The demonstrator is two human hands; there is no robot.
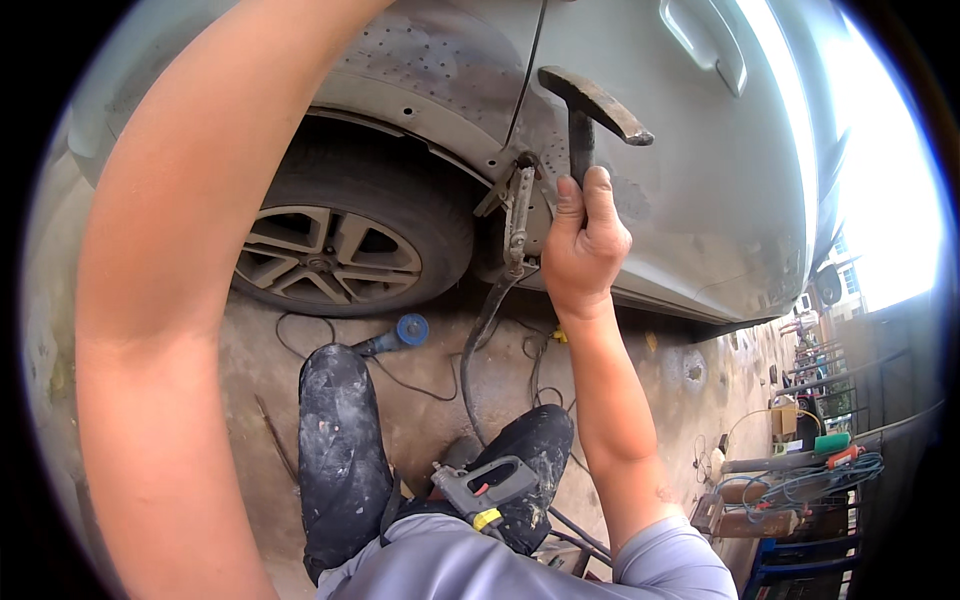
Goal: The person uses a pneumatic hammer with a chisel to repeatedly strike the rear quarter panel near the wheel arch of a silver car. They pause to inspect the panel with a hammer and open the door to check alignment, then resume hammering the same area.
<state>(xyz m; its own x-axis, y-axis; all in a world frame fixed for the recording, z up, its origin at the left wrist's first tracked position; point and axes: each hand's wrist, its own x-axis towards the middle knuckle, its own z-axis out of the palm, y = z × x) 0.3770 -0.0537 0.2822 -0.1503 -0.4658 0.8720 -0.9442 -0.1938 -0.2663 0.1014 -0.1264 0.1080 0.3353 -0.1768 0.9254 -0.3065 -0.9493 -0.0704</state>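
My right hand [588, 235] is closed around the dark handle of a body hammer [595, 103], held upright with its long steel head in front of the silver car door [690, 180]. My left arm [165, 290] reaches up across the left side, and its hand lies beyond the top edge. Left of the hammer, the fender [440, 75] above the wheel is bare in patches, with many small dark spots. A metal clamp [519, 210] with a thick black cable [470, 365] grips the panel edge near the door seam. On my lap rests a grey gun-shaped tool [487, 490] with a red trigger.
A wheel with a silver rim [320, 258] fills the arch. On the concrete floor [260, 360] lie a power tool with a blue disc [411, 330], loose cords and a thin rod [276, 438]. At right stand stacked gear and coiled blue hose [850, 477].
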